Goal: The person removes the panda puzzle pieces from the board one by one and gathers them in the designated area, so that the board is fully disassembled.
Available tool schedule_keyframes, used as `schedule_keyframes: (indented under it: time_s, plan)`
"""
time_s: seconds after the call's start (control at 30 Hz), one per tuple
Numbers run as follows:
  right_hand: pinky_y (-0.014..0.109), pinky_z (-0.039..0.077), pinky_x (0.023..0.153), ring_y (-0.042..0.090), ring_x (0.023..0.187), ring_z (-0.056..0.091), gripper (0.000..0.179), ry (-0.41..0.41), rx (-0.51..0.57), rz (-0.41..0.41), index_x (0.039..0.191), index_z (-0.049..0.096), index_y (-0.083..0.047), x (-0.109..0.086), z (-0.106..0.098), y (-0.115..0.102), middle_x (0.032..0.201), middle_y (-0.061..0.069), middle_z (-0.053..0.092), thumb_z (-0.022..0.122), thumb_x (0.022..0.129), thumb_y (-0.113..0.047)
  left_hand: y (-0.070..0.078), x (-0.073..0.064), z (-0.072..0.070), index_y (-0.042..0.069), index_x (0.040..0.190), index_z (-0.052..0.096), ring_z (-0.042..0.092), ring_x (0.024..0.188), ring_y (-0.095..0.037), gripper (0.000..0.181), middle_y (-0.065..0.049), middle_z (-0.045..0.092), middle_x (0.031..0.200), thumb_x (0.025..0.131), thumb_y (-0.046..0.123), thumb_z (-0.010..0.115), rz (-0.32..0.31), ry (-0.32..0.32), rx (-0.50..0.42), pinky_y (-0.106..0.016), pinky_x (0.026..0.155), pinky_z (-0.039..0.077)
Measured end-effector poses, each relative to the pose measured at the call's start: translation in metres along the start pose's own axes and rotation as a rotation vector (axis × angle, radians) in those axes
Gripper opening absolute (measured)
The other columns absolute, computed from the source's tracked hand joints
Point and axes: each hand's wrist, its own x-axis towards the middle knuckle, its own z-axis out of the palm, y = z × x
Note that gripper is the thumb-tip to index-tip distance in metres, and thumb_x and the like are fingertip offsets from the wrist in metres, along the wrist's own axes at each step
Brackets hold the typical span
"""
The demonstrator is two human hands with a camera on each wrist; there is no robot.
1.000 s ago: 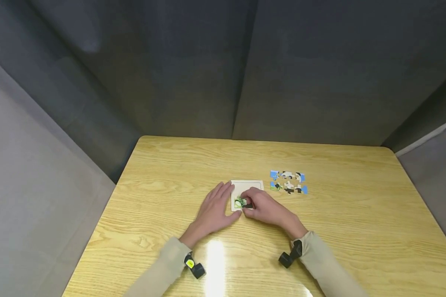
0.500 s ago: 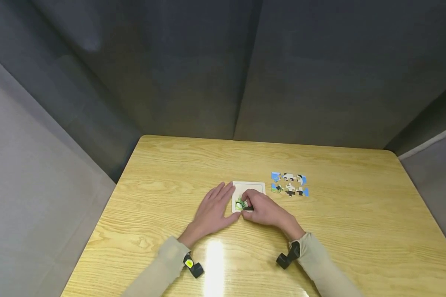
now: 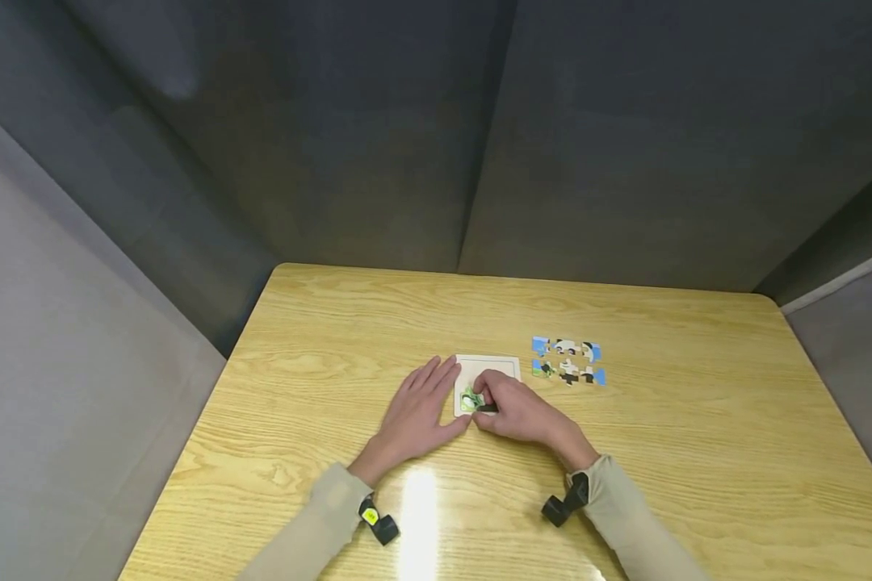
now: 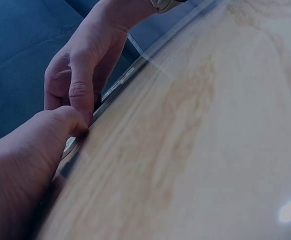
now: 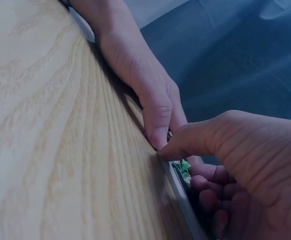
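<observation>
A white puzzle tray (image 3: 488, 365) with a thin inner outline lies on the table. A green and white puzzle piece (image 3: 468, 402) sits in its lower left corner. My left hand (image 3: 420, 411) lies flat along the tray's left side, fingers extended, thumb at the near edge. My right hand (image 3: 516, 407) bends over the tray's near part, thumb and fingers pinching a puzzle piece with green and black on it (image 3: 488, 408), mostly covered by the fingers. In the right wrist view, green printing (image 5: 184, 167) shows between the right thumb and curled fingers. Both thumbs nearly meet at the edge.
Several loose puzzle pieces (image 3: 568, 367) with panda, blue and green printing lie in two rows right of the tray. The wooden table (image 3: 320, 339) ends at a dark curtain (image 3: 378, 161) at the back. A bright reflection lies between the forearms.
The right hand and its fingers have shifted very slightly over the tray's near edge. The left hand stays at the tray's side. The whole head view has moved a little.
</observation>
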Motion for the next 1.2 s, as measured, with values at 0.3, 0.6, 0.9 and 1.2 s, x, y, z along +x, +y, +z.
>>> schedule_keyframes:
  time_s: [0.3, 0.6, 0.9, 1.2]
  plan:
    - [0.026, 0.044, 0.066, 0.009, 0.071, 0.048, 0.030, -0.009, 0.038, -0.006, 0.112, 0.059, -0.008, -0.0013, 0.0001, -0.0009, 0.086, 0.000, 0.055, 0.078, 0.091, -0.018, 0.0011, -0.0032, -0.0033, 0.015, 0.167, 0.026, 0.015, 0.161, -0.025, 0.088, 0.000, 0.020, 0.174, 0.100, 0.071, 0.038, 0.009, 0.005, -0.003, -0.044, 0.129, 0.015]
    - [0.027, 0.044, 0.068, 0.010, 0.072, 0.048, 0.031, -0.018, 0.027, -0.014, 0.115, 0.061, -0.006, 0.0009, 0.0017, -0.0035, 0.086, 0.000, 0.055, 0.077, 0.093, -0.020, -0.0010, -0.0059, -0.0055, 0.015, 0.167, 0.024, 0.014, 0.161, -0.024, 0.088, 0.001, 0.018, 0.175, 0.100, 0.071, 0.037, -0.003, -0.008, 0.000, -0.044, 0.129, 0.014]
    - [0.028, 0.045, 0.071, 0.010, 0.074, 0.048, 0.027, -0.012, 0.015, -0.015, 0.112, 0.066, -0.006, 0.0014, 0.0032, 0.0001, 0.085, 0.000, 0.055, 0.078, 0.091, -0.019, -0.0001, -0.0050, -0.0047, 0.016, 0.167, 0.024, 0.014, 0.161, -0.024, 0.088, 0.002, 0.018, 0.175, 0.101, 0.071, 0.037, -0.002, -0.013, -0.001, -0.044, 0.129, 0.014]
    - [0.027, 0.044, 0.068, 0.009, 0.073, 0.047, 0.026, -0.001, 0.040, -0.042, 0.109, 0.066, -0.003, 0.0043, 0.0045, -0.0016, 0.085, 0.003, 0.056, 0.077, 0.089, -0.015, -0.0015, -0.0063, -0.0060, 0.015, 0.167, 0.024, 0.013, 0.161, -0.024, 0.088, 0.001, 0.019, 0.174, 0.100, 0.070, 0.040, -0.016, -0.014, 0.007, -0.044, 0.129, 0.014]
